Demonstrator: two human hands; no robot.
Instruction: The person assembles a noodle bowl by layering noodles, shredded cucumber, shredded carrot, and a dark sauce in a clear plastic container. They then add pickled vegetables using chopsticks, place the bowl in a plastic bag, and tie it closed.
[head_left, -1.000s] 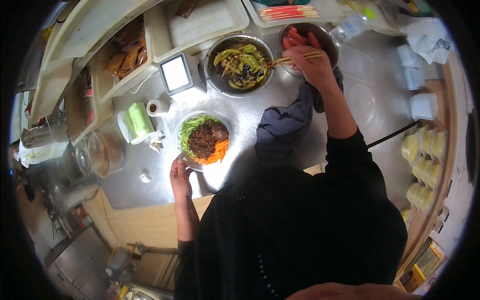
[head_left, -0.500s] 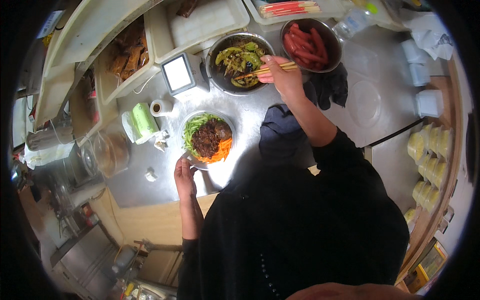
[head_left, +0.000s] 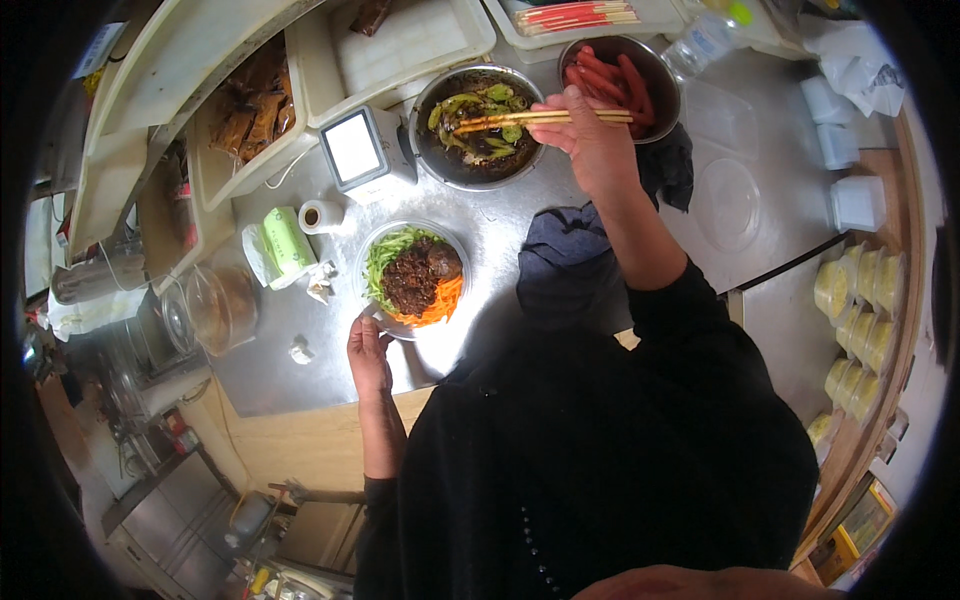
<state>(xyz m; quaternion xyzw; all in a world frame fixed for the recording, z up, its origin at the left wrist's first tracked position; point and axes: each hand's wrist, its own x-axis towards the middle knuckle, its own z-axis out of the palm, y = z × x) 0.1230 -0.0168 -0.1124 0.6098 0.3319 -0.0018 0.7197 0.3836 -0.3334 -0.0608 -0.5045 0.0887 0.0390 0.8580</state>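
My right hand (head_left: 597,150) grips a pair of wooden chopsticks (head_left: 497,122), their tips over dark-sauced green peppers (head_left: 490,98) in a round metal bowl (head_left: 474,183). Near the table's front edge, my left hand (head_left: 369,360) pinches the lower left rim of a clear plastic bowl (head_left: 400,331). That bowl holds shredded green vegetable (head_left: 388,254), orange carrot-like shreds (head_left: 438,304) and a dark brown, chunky topping (head_left: 415,277). Whether the chopstick tips hold a piece of pepper is too small to tell.
A second metal bowl (head_left: 672,100) of red sausages (head_left: 610,78) stands right of the peppers. A device with a lit screen (head_left: 354,149) stands left. Dark cloth (head_left: 562,250) lies beside my right forearm. Green tissue pack (head_left: 287,243), paper roll (head_left: 321,216) and clear lid (head_left: 727,205) lie around.
My right hand has moved slightly right and the chopsticks have swung nearly level, their tips shifting up and left among the peppers. The left hand and clear bowl stay put.
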